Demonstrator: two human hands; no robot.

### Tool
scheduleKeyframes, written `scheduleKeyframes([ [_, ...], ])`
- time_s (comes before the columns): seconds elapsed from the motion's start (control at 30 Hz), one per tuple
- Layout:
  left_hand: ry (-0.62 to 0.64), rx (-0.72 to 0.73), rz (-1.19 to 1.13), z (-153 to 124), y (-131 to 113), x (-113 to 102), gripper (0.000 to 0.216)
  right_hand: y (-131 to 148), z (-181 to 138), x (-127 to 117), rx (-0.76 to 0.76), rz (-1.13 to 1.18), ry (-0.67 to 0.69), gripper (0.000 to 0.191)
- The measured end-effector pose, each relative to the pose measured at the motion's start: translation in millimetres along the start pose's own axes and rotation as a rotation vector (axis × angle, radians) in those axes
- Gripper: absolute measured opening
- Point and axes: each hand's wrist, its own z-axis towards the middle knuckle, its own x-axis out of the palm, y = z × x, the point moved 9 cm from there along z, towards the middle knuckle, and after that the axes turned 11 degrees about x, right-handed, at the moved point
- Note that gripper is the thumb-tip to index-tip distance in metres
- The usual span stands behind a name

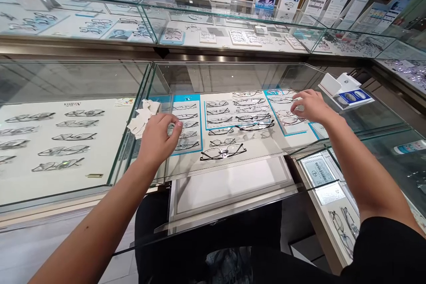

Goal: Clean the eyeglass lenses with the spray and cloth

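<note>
counter point(111, 140): paper point(141, 120) beside left hand point(160, 136)

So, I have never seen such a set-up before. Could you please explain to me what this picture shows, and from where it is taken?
There is no machine here, only a person's left hand and right hand, both bare. The picture comes from a camera worn on this person's head, looking forward and down. In front is a glass case, with glasses lying in rows inside. The left hand is next to crumpled paper; I cannot tell whether it grips it. The right hand has curved fingers and nothing visible in it. Further right sits a box.
</note>
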Motion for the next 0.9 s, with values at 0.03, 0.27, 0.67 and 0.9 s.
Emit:
scheduleKeyframes([
  [0.03,-0.002,0.003,-0.003,0.3,-0.8,-0.1,0.029,1.0,2.1,1.3,-0.001,-0.001,-0.028,0.020],
  [0.27,-0.012,-0.001,0.008,2.3,-3.2,-0.6,0.028,-4.8,11.7,-1.8,0.037,0.016,-0.152,0.028],
  [0.67,0.010,-0.014,0.007,2.7,-3.5,2.3,0.030,-4.4,-30.5,1.2,0.014,-0.051,-0.037,0.020],
  [0.9,0.007,-0.016,0.020,2.8,-3.8,3.3,0.030,10.4,-19.9,-19.4,0.020,-0.032,-0.149,0.020],
])
